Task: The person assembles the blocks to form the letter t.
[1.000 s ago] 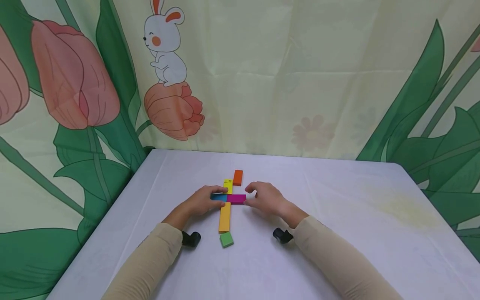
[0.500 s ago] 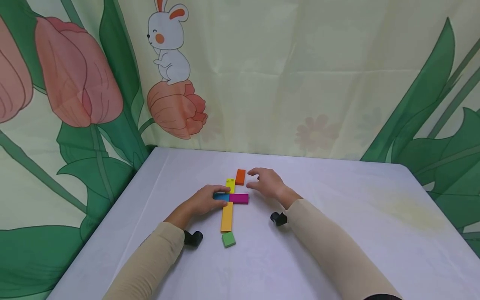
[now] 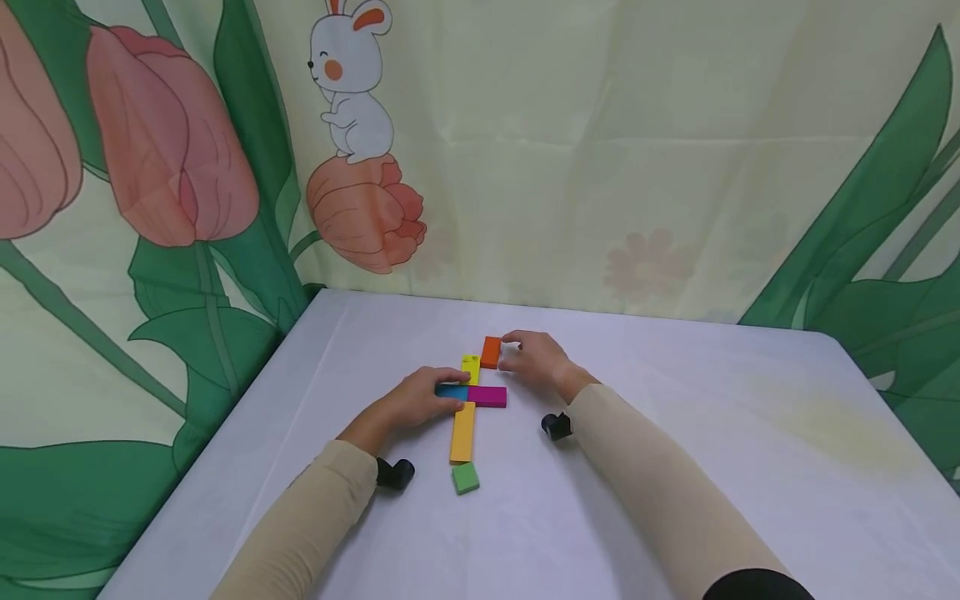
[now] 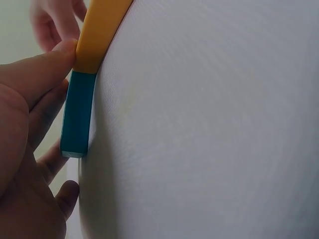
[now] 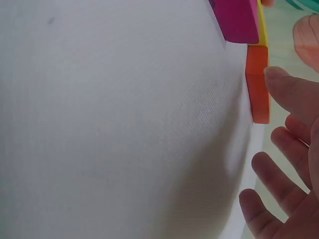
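Note:
Wooden toy blocks lie in a cross-like layout on the white cloth. My left hand [image 3: 420, 396] holds the blue block [image 3: 452, 392], its thumb by the yellow-orange block [image 3: 462, 433] and a fingertip over the bright yellow block [image 3: 470, 367]. In the left wrist view the thumb tip overlaps the yellow-orange block's end, fingers behind the blue block [image 4: 77, 114]. A magenta block [image 3: 488, 397] sits against the blue one's right end. My right hand [image 3: 542, 362] is at the orange-red block [image 3: 491, 352], thumb tip at its edge in the right wrist view, other fingers spread loosely.
A small green block [image 3: 466, 478] lies at the near end of the yellow-orange one. The white-covered table [image 3: 637, 467] ends at a printed curtain [image 3: 555, 208] with tulips and a rabbit. Black camera mounts [image 3: 556, 427] stick out under both wrists.
My right hand has moved away from the magenta block's end to the orange-red block farther back. My left hand stays at the blue block. The head view has shifted slightly.

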The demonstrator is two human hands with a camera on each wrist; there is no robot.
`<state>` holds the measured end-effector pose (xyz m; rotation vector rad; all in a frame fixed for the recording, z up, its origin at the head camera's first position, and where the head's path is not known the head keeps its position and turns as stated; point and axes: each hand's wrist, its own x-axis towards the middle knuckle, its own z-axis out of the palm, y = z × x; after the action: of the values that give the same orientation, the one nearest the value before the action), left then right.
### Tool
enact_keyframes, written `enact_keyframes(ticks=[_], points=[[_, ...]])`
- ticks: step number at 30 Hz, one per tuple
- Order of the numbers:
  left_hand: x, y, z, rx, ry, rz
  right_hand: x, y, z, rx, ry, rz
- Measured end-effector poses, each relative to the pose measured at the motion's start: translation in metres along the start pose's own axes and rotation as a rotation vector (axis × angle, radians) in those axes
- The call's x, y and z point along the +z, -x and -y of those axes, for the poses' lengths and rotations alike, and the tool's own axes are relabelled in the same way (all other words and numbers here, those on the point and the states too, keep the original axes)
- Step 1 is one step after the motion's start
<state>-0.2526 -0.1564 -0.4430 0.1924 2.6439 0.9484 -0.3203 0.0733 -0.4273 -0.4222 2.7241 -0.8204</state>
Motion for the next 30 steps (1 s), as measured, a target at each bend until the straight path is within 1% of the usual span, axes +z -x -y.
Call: enact_keyframes(ticks=[9, 15, 17, 25, 30], points=[[-0.0005, -0.0019, -0.0011, 0.017, -0.001, 0.001, -0.001, -0.0061, 0.0009, 0.02, -0.017, 0.018], [-0.0001, -0.0016, -0.0008, 0.03, -0.007, 0.003, -0.0006, -0.0083, 0.0052, -0.005, 0.023, 0.034], [0.0001, -0.0016, -0.0009, 0.035, -0.008, 0.004, -0.0002, -0.0089, 0.0052, -0.003, 0.029, 0.037], [0.0, -0.0014, -0.001, 0.039, -0.004, 0.006, -0.0016, -0.0077, 0.0041, 0.014, -0.024, 0.061], [-0.0006, -0.0013, 0.0012, 0.035, -0.011, 0.001, 0.0016, -0.0102, 0.0059, 0.014, -0.038, 0.047]])
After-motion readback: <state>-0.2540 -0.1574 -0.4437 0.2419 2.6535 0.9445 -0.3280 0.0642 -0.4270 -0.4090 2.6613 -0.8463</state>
